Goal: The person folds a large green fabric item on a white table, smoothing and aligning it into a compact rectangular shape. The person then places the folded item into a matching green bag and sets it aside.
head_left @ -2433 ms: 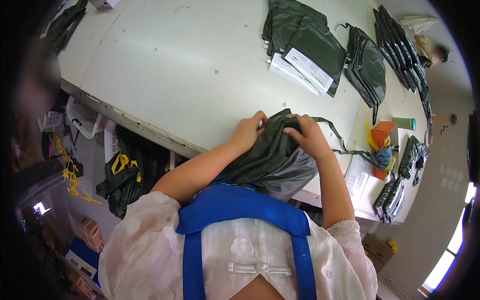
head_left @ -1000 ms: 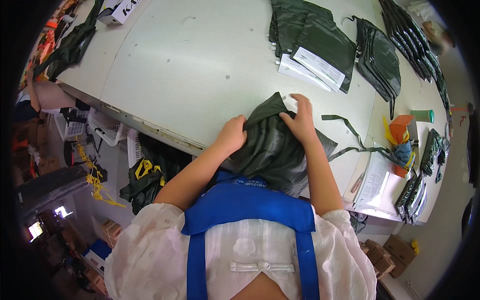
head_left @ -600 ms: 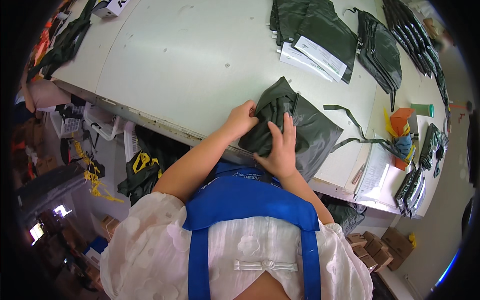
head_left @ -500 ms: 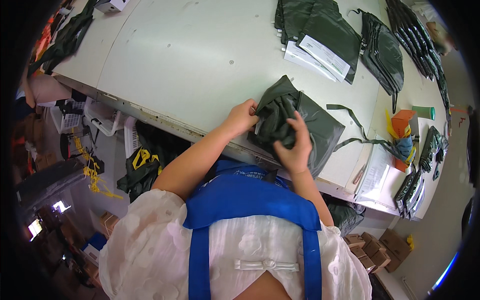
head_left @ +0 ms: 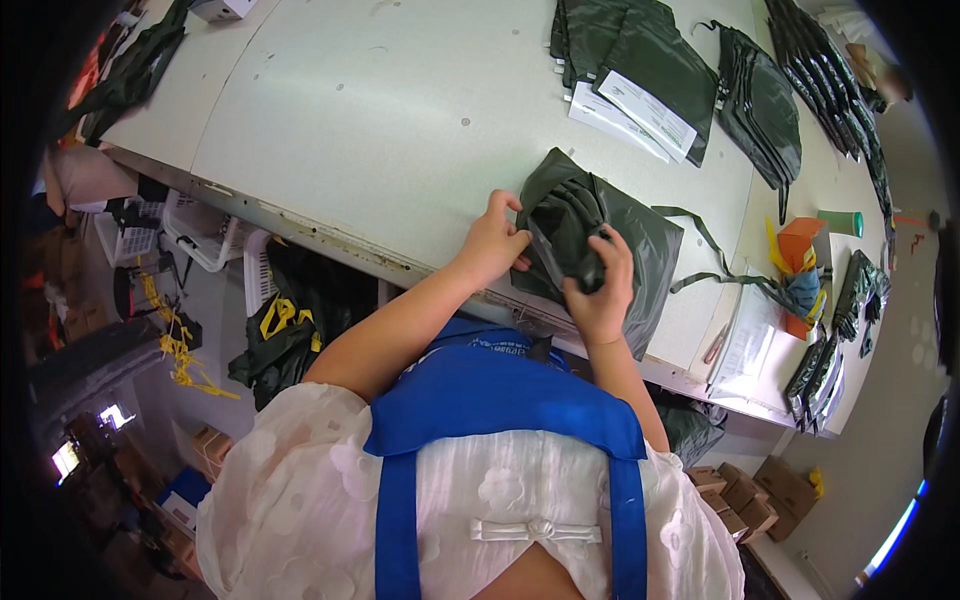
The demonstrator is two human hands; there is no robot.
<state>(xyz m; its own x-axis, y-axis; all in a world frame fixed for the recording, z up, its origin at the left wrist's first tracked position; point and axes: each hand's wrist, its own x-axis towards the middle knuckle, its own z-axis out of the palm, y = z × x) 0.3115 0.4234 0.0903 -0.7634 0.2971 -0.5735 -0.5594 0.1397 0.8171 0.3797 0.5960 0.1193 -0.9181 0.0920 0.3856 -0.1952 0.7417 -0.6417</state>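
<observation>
A dark green, shiny fabric pouch (head_left: 645,240) lies at the table's front edge with its mouth spread towards the left. Bunched dark green cloth (head_left: 566,225) sits in its opening. On the pouch's left rim, my left hand (head_left: 493,242) pinches the edge between thumb and fingers. Curled around part of the bunched cloth, my right hand (head_left: 603,292) presses at the near side of the opening. Two loose dark straps (head_left: 705,232) trail from the pouch's right side across the table.
Dark green pouches (head_left: 668,65) with white printed cards (head_left: 648,115) lie at the back. More folded dark pouches (head_left: 765,105) lie to their right. An orange box (head_left: 806,245), a green tape roll (head_left: 842,222) and clear plastic sleeves (head_left: 745,340) are at the right. White baskets (head_left: 205,232) stand below the table.
My left hand has shifted slightly right and its fingers have changed grip on the rim. My right hand has moved a little right and down, and the pouch's mouth shows more of the folded cloth.
</observation>
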